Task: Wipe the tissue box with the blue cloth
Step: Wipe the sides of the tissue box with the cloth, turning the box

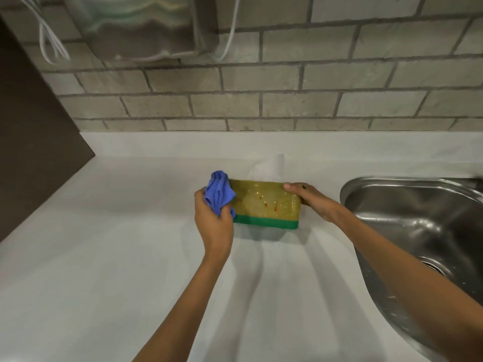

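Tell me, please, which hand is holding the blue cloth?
The left hand: it grips the bunched blue cloth against the left end of the tissue box. The right hand is bare and only steadies the box's right end.

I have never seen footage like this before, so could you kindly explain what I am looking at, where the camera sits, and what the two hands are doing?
There is no machine here: a person wears one wide-angle camera on the head, looking forward and down, so both bare arms reach in from the bottom of the picture. On the white counter stands a yellow tissue box with a green band along its bottom and a white tissue poking out on top. The right hand grips the box's right end. The left hand holds a bunched blue cloth against the box's left end. The box front shows some small reddish spots. To the right is a steel sink; behind is a brick wall.
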Motion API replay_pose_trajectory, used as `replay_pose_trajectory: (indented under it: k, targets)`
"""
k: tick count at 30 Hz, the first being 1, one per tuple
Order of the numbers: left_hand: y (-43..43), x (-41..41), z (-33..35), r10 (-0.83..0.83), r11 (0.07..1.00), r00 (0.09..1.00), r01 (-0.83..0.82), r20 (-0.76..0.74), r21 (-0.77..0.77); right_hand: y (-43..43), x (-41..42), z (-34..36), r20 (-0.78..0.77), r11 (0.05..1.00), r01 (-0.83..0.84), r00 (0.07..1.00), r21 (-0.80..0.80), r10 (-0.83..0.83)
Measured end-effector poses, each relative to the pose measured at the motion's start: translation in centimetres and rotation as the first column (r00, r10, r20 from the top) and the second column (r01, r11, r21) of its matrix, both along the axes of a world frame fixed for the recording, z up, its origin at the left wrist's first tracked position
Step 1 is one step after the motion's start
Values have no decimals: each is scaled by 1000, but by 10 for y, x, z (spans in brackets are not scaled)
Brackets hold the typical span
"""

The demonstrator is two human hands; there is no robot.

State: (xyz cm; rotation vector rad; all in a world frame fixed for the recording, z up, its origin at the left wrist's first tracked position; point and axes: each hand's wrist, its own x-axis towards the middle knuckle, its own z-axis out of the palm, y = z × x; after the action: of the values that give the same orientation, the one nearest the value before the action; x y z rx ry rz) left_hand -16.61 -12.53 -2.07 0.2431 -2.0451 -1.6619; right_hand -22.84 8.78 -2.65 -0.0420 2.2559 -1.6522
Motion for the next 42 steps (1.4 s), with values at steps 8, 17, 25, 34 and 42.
replay_pose_trajectory:
  k: [8,17,25,34,42]
  targets:
    - [21,-8,-18,-153,929,988,137,-20,-345,0,-13,2,9,999,10,1000,-31,-10]
    - [38,-21,-8,56,964,998,-51,13,-260,0,-10,-5,4,998,51,999,-31,-51]
    - [51,-21,-12,74,873,997,-55,20,-485,-4,-6,-2,21,996,78,997,-47,-78]
    - [44,-12,-30,-62,829,994,1,-90,-559,-4,-5,0,14,992,130,991,2,-130]
    - [62,-3,-26,-142,720,980,5,-141,-694,-8,-8,1,12,989,144,989,13,-144]
